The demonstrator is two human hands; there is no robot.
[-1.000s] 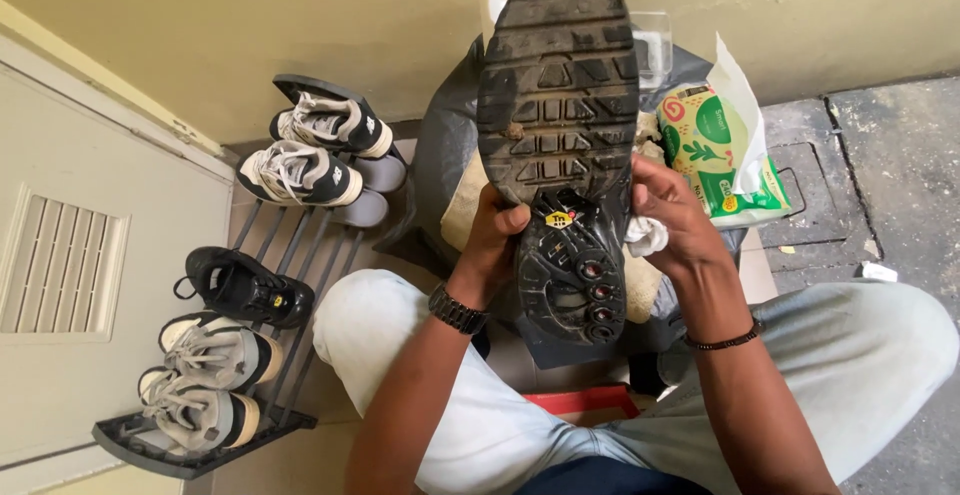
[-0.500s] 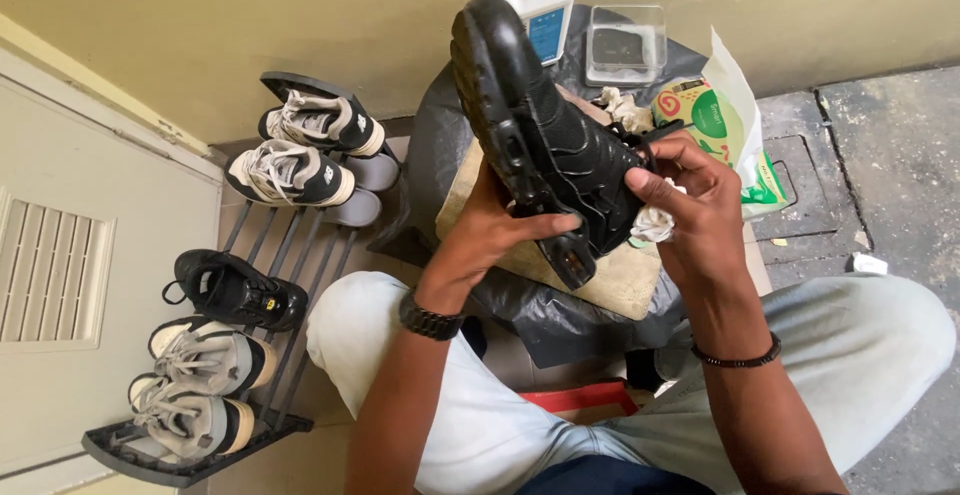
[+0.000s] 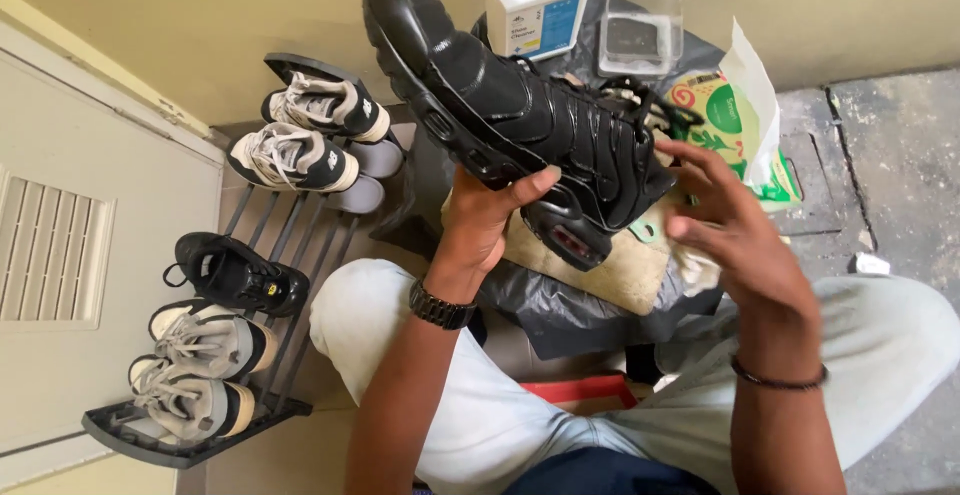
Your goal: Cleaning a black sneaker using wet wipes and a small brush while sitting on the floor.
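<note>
Your left hand [image 3: 487, 210] grips one black shoe [image 3: 520, 115] from beneath, thumb over its side, tilted above your lap. Your right hand [image 3: 725, 230] is spread, fingers touching the heel. Behind stand one white jug [image 3: 537, 0] and one clear tray [image 3: 640, 35] holding a dark block. The rack [image 3: 250, 285] carries five shoes.

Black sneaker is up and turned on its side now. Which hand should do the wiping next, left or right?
Probably the right hand: it is free of the black sneaker, hovering beside the heel with a whitish cloth under it. The left hand grips the sole and props the shoe up.
</note>
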